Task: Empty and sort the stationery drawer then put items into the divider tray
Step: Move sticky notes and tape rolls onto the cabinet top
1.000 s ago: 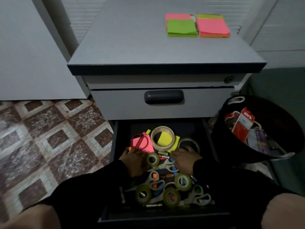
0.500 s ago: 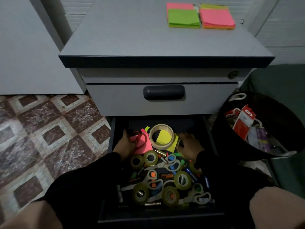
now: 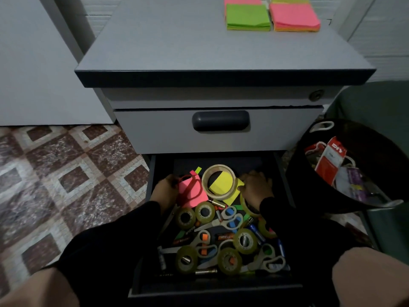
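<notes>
A low grey cabinet (image 3: 221, 52) is seen from above, its bottom drawer (image 3: 212, 291) pulled fully out toward the viewer. The drawer is crowded with stationery: a pink pad (image 3: 192, 191) and a yellow pad (image 3: 223, 187) at the back, a wide tape ring (image 3: 219, 181) lying over the yellow one, and a jumble of small tape rolls (image 3: 245, 240), scissors (image 3: 230, 218), batteries and pens in front.

Both hands are reached in to the back of the drawer, one on each side of the pads, seemingly so that the pads can be gathered first. The left hand (image 3: 164, 191) is curled against the left edge of the pink pad, near a red loop lying on it; whether the pad is actually pinched cannot be told. The right hand (image 3: 256, 187) lies knuckles up beside the yellow pad, fingers bent downward; what is under them is hidden.

Green and pink pads (image 3: 272, 16) are already stacked on the worktop at its far right corner, suggesting sorting by kind. No divider tray is in view.

The drawer walls stand close beside both wrists, so sideways room is tight; lifting straight up is limited by the closed drawer front (image 3: 219, 129) just behind. Most of the worktop is bare. A black bin (image 3: 314, 156) with packaging stands just to the right.
</notes>
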`<move>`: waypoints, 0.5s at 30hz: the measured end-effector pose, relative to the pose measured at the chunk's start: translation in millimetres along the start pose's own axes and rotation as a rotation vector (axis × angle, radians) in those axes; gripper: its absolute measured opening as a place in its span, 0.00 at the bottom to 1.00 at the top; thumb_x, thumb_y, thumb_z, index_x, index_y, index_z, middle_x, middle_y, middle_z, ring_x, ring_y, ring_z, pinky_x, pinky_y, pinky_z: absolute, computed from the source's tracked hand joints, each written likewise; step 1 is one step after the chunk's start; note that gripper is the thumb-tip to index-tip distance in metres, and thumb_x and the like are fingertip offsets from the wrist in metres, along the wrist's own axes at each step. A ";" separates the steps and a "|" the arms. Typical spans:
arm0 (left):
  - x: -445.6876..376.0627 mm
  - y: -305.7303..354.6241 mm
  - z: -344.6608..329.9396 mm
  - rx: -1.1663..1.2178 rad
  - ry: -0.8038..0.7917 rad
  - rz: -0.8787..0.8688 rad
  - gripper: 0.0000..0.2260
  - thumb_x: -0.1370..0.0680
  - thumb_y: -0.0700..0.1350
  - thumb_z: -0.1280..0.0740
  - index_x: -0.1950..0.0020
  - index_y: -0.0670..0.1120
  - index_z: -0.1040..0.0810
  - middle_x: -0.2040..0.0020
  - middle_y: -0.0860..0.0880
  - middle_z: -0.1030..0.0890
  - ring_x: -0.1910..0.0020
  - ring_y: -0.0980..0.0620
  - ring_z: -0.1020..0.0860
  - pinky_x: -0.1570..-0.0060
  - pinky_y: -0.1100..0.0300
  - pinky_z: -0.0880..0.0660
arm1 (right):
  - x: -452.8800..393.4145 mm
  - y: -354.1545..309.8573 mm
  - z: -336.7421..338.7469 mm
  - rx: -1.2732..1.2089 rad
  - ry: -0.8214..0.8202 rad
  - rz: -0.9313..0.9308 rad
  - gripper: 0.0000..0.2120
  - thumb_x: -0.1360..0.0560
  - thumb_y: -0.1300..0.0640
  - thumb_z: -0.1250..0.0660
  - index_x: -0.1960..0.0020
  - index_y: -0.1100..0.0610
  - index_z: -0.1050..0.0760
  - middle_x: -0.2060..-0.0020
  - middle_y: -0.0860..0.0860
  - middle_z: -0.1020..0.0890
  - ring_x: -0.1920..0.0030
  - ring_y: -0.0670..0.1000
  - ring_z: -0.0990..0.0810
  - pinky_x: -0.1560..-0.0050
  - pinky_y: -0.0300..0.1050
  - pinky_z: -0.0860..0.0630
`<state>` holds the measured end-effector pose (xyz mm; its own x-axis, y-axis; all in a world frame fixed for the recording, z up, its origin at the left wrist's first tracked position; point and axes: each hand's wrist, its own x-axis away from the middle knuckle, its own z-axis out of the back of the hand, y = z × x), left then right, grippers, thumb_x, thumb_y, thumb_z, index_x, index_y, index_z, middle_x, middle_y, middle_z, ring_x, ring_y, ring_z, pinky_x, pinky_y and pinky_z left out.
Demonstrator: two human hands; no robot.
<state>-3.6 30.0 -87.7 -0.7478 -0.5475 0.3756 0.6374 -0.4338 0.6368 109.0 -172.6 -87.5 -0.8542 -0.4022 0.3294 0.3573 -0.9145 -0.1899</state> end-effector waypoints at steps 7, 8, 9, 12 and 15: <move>4.0 0.6 2.1 0.001 0.033 -0.007 0.12 0.22 0.35 0.40 0.40 0.38 0.25 0.44 0.40 0.20 0.45 0.43 0.23 0.52 0.61 0.31 | 4.8 -2.2 10.2 -0.050 0.067 -0.048 0.11 0.22 0.51 0.38 0.41 0.53 0.27 0.38 0.54 0.28 0.34 0.57 0.34 0.35 0.51 0.38; 5.7 2.0 1.8 0.002 0.064 -0.013 0.12 0.22 0.36 0.39 0.41 0.38 0.24 0.44 0.40 0.20 0.45 0.43 0.23 0.52 0.62 0.32 | 6.1 -1.8 11.8 -0.055 0.092 -0.053 0.10 0.22 0.52 0.38 0.42 0.53 0.27 0.39 0.53 0.28 0.35 0.57 0.34 0.36 0.51 0.38; 7.3 3.2 1.7 0.008 0.092 -0.019 0.11 0.22 0.37 0.38 0.41 0.38 0.24 0.45 0.40 0.20 0.45 0.43 0.23 0.53 0.63 0.33 | 6.4 -1.4 13.5 -0.073 0.118 -0.058 0.09 0.22 0.52 0.37 0.44 0.53 0.26 0.41 0.53 0.27 0.36 0.57 0.33 0.37 0.50 0.37; 9.3 6.7 0.8 0.039 0.155 -0.024 0.11 0.23 0.36 0.38 0.42 0.39 0.22 0.48 0.40 0.19 0.47 0.44 0.21 0.53 0.62 0.30 | 4.7 2.2 20.0 -0.172 0.177 -0.056 0.04 0.24 0.54 0.35 0.52 0.54 0.26 0.47 0.54 0.23 0.41 0.56 0.28 0.40 0.46 0.35; 11.0 8.0 0.8 0.096 0.210 -0.018 0.12 0.24 0.34 0.39 0.44 0.40 0.21 0.51 0.40 0.18 0.51 0.43 0.20 0.52 0.57 0.25 | 7.7 3.9 28.1 -0.217 0.223 -0.082 0.06 0.24 0.56 0.35 0.51 0.58 0.25 0.48 0.56 0.24 0.42 0.57 0.29 0.40 0.46 0.35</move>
<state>-6.9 21.1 -77.9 -0.6974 -0.6816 0.2214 0.5962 -0.3803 0.7071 114.4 -180.5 -59.7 -0.9470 -0.2864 0.1456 0.2159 -0.9029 -0.3716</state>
